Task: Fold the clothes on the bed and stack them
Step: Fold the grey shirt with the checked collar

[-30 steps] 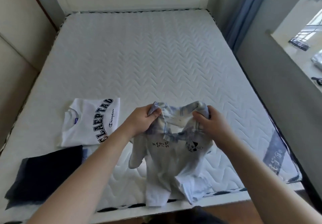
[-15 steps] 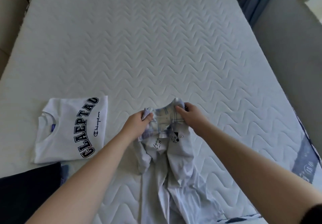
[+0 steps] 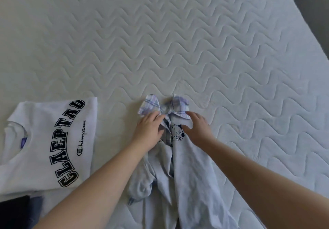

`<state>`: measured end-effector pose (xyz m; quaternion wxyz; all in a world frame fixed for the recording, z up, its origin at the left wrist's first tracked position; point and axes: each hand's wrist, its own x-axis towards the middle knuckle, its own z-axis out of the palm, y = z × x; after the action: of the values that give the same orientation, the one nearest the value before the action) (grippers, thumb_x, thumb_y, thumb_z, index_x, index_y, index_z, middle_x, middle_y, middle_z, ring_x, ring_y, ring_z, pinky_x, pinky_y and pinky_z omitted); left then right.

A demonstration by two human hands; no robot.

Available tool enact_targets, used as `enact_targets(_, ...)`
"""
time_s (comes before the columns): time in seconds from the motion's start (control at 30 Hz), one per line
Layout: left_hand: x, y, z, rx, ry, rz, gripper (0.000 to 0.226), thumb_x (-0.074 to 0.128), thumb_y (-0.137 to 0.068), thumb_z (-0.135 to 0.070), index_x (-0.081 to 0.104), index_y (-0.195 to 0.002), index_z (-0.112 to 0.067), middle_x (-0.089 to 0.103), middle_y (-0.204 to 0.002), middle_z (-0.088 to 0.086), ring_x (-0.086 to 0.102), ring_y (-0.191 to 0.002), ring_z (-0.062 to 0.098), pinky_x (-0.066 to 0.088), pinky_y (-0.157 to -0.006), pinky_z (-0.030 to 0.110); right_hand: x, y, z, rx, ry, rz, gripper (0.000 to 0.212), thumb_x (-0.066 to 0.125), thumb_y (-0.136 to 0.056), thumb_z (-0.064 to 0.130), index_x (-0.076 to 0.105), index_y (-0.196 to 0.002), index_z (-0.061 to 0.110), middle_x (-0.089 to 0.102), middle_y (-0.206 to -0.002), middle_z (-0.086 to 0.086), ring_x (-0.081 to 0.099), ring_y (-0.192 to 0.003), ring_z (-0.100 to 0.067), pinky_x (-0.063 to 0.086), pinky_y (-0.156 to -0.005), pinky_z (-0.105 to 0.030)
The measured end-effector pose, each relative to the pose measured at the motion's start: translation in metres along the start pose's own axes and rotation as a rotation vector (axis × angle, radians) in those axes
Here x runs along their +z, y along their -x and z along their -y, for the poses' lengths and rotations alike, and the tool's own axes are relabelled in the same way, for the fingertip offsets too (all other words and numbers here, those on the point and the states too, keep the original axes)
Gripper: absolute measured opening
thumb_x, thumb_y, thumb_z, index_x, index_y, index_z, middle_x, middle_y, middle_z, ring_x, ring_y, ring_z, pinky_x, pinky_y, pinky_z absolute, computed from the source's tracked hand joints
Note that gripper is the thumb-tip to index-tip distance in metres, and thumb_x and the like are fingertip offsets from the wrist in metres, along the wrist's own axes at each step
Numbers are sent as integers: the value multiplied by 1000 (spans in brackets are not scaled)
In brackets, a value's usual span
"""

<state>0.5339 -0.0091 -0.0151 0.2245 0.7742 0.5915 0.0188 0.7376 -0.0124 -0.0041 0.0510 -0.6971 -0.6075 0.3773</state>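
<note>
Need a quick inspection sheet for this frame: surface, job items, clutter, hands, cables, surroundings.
Surface: white quilted mattress, zigzag stitching.
Job's things: pale blue shirt with plaid collar, lying unfolded and bunched, body running toward the camera; folded white T-shirt to its left; dark folded garment at lower left corner, partly cut off.
Clutter: nothing seen.
Hands: left hand and right hand rest on the shirt just below the collar, fingers fairly straight.
Cables: nothing seen.
Surroundings: grey wall strip at upper right.
</note>
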Motion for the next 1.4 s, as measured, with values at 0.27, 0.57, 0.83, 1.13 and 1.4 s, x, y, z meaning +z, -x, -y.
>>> enact_targets(0.27, 37, -24, 14, -111, 137, -65, 65, 46, -82, 14, 52, -138, -17, 37, -142, 9, 43, -126, 29, 39, -101, 35, 46, -30, 3, -87, -101, 37, 40, 48, -95, 13, 58, -133, 20, 66, -125, -5, 60, -112, -24, 47, -91, -32)
enact_targets(0.57, 32, -33, 24, -148, 178, -218, 25, 59, -79, 5, 73, -90, -12, 53, -113, 7, 52, -99, 25, 44, -82, 34, 76, -50, 9, -149, 200, 134, 50, 41, -99, 26, 35, -148, 35, 32, -153, 8, 24, -139, -23, 20, -109, -42)
enact_targets(0.83, 20, -56, 29, 261, -86, -82, 12, 73, -83, -24, 70, -92, -16, 61, -120, 1, 61, -102, 28, 45, -84, 40, 72, -55, -10, -424, 333, 114, 60, 47, -92, 24, 32, -149, 36, 28, -155, 15, 21, -142, -17, 16, -109, -39)
enact_targets(1.13, 41, -86, 8, -57, -135, -3, 37, 70, -85, -42, 52, -110, -22, 69, -98, 0, 63, -89, 25, 34, -70, 33, 57, -10, -54, 309, -122, -125, 50, 68, -83, 49, 51, -121, 21, 58, -117, 2, 56, -111, -24, 45, -81, -33)
enact_targets(1.4, 34, -92, 8, -142, -50, -74, 25, 54, -97, -36, 65, -113, -20, 62, -116, 3, 61, -100, 29, 40, -77, 34, -24, -12, -70, 121, -74, -345, 11, 65, -90, 31, 60, -98, 25, 59, -80, 6, 50, -72, -18, 30, -52, -29)
